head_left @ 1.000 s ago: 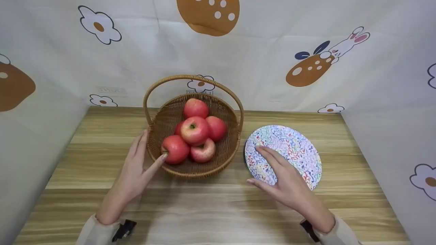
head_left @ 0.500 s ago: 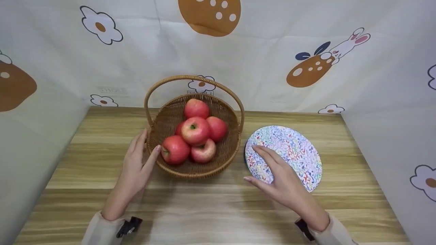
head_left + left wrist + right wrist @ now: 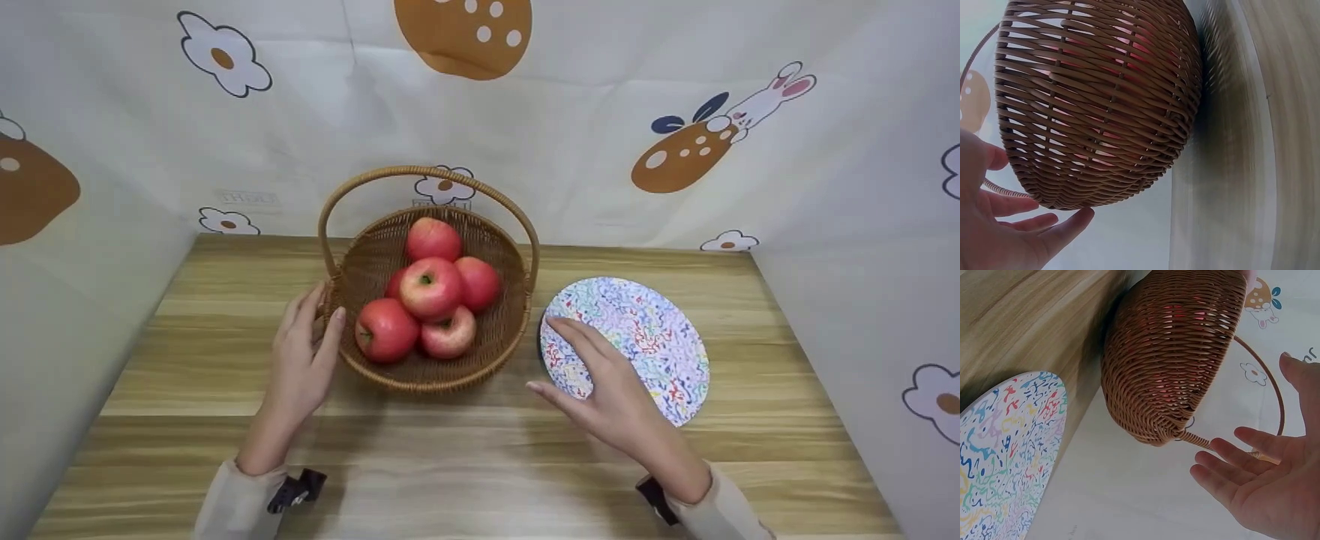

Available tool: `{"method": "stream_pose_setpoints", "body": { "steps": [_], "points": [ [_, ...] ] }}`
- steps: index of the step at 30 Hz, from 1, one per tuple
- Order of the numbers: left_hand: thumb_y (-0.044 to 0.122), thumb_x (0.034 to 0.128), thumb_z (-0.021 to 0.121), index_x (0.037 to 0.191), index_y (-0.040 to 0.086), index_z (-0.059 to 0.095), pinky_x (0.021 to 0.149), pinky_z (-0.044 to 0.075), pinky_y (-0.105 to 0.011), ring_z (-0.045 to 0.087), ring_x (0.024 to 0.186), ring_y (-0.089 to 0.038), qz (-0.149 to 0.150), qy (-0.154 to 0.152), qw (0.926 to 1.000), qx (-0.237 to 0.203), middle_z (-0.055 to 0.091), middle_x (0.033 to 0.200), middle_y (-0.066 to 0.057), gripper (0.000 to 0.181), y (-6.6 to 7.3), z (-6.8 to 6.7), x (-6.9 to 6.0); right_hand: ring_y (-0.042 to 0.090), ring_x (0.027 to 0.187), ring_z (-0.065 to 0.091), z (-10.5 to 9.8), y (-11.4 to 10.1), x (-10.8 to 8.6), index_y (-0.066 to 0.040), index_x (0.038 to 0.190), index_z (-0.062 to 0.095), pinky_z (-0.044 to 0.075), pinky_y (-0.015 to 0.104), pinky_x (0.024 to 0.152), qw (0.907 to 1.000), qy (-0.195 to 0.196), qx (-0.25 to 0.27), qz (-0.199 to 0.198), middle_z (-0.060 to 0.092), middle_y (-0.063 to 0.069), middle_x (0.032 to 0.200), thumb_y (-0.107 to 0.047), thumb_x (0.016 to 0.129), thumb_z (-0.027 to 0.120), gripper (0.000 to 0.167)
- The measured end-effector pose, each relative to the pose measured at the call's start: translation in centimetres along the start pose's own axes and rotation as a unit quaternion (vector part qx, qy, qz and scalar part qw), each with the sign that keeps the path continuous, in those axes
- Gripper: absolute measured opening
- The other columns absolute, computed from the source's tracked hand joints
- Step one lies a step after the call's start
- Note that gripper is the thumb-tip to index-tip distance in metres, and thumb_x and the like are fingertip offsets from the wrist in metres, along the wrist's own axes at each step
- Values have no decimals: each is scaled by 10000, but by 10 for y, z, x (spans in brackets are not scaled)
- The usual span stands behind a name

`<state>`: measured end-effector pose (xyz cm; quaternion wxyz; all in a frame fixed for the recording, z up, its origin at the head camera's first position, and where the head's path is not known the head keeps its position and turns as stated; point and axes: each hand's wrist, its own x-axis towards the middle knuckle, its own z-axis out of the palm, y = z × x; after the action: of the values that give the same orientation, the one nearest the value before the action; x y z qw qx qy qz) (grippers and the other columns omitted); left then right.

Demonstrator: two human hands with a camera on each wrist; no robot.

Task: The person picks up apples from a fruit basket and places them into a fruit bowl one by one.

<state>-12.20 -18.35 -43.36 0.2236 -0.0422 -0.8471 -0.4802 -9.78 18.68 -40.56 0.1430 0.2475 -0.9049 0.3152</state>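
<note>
A person's left hand [image 3: 300, 367] stands at the left side of a wicker basket [image 3: 435, 387], fingers nearly straight along its outer wall, thumb beside the rim. The fingertips seem to touch the wicker, but nothing is gripped. A push from this side alone could slide or tip the basket, since no hand braces the opposite side. Between the hands, apples [image 3: 431, 289] are heaped inside it; the topmost appears to rest only on its neighbours, so a jolt could set it rolling. The right hand [image 3: 615, 405], well apart from the left, hangs with fingers loosely extended and holds nothing. Beneath it lies a round patterned disc [image 3: 667, 337]; a careless drop of that hand could knock it askew.

Counted left to right: one left hand, one basket with one arched handle [image 3: 427, 170], six visible apples, one right hand, one disc, and under everything one wood-grain table [image 3: 450, 465]. Further apples may be hidden.
</note>
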Motion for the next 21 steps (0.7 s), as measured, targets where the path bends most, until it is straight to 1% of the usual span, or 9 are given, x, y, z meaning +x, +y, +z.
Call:
{"method": "stream_pose_setpoints", "body": {
  "steps": [2, 8, 12, 17, 21],
  "points": [
    [97, 1076, 553, 1502, -110, 494, 1052, 504, -604, 574, 1306, -464, 3, 38, 10000, 9, 536, 1466, -300, 477, -1, 1, 0, 335, 1370, 576, 1, -1, 1, -70, 1509, 569, 464, 509, 1146, 10000, 8, 35, -16, 607, 159, 1481, -390, 876, 857, 766],
    [67, 1089, 500, 1490, -119, 501, 1105, 441, -616, 565, 1288, -485, -52, 135, 9999, -60, 528, 1465, -318, 442, -2, 3, 2, 312, 1376, 575, 6, -3, 5, -63, 1503, 572, 464, 487, 1149, 9999, 56, 146, -55, 610, 134, 1482, -379, 880, 858, 756],
    [43, 1086, 491, 1466, -134, 518, 1122, 433, -618, 557, 1300, -485, 1, 249, 9996, -111, 541, 1446, -328, 420, -3, 6, 2, 304, 1382, 571, 9, -4, 9, -62, 1495, 580, 456, 474, 1159, 9996, 116, 254, -109, 612, 132, 1480, -370, 882, 860, 741],
    [46, 1090, 486, 1462, -130, 526, 1112, 442, -625, 550, 1309, -483, -21, 289, 9995, -119, 541, 1448, -331, 414, -4, 8, 3, 291, 1368, 582, 13, -5, 12, -67, 1482, 591, 474, 471, 1145, 9992, 181, 315, -170, 627, 119, 1457, -344, 881, 868, 717],
    [27, 1082, 489, 1449, -134, 537, 1120, 439, -626, 550, 1315, -488, 18, 373, 9992, -124, 545, 1447, -331, 404, -6, 10, 3, 294, 1366, 582, 16, -5, 16, -44, 1473, 591, 477, 474, 1141, 9987, 201, 378, -258, 630, 122, 1453, -325, 886, 866, 707]
  ]
}}
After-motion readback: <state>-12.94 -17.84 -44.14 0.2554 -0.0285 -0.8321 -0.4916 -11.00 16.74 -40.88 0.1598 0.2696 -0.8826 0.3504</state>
